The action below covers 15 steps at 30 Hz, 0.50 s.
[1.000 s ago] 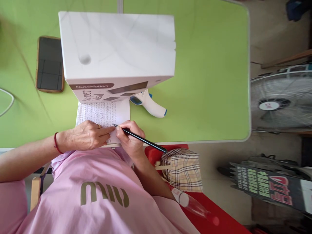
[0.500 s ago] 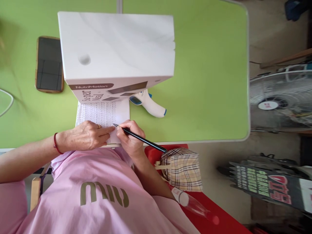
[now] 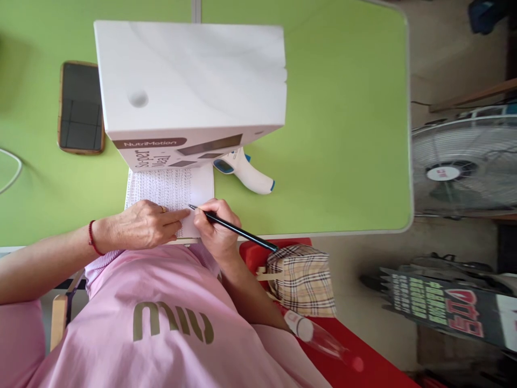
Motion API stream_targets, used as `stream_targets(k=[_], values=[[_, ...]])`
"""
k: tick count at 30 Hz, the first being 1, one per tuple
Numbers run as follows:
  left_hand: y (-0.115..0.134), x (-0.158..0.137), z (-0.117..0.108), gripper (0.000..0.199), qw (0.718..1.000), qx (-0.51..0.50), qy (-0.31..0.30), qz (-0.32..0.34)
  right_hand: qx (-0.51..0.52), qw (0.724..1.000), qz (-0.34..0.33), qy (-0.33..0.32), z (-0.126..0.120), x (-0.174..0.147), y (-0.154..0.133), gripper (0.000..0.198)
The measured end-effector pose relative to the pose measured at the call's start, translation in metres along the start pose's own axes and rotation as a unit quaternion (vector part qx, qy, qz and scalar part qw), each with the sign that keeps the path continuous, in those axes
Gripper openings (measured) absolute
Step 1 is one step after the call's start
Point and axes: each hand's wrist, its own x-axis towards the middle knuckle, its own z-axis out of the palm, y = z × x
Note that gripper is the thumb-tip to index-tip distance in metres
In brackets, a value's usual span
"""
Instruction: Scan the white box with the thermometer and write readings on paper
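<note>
My right hand (image 3: 218, 229) grips a black pen (image 3: 238, 230) between thumb and fingers, its tip on a sheet of paper (image 3: 202, 186) covered in rows of small handwriting. On the same paper rests my left hand (image 3: 147, 223), index finger stretched toward the pen tip and holding nothing. A ring and a red bracelet are on that side. The far part of the paper is hidden by a big white box (image 3: 189, 75) printed "NutriMotion". Just right of the paper lies a white and blue handheld infrared thermometer (image 3: 252, 175).
A phone (image 3: 82, 108) in a brown-edged case lies left of the box on the green table (image 3: 343, 134). A white cable (image 3: 18, 170) curves at the left edge. Beyond the table are a plaid bag (image 3: 302, 280), a plastic bottle (image 3: 323, 337) and a fan (image 3: 448, 172).
The pen tip has shifted very slightly to the right along with my right hand. My left hand stays in place on the paper.
</note>
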Motion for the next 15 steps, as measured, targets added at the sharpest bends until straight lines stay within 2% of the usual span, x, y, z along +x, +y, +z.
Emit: stream_targets(k=[15], values=[[0.0013, -0.0013, -0.0001, 0.029, 1.000, -0.002, -0.014, -0.004, -0.016, 1.000, 0.006, 0.004, 0.0009, -0.0004, -0.0013, 0.015]])
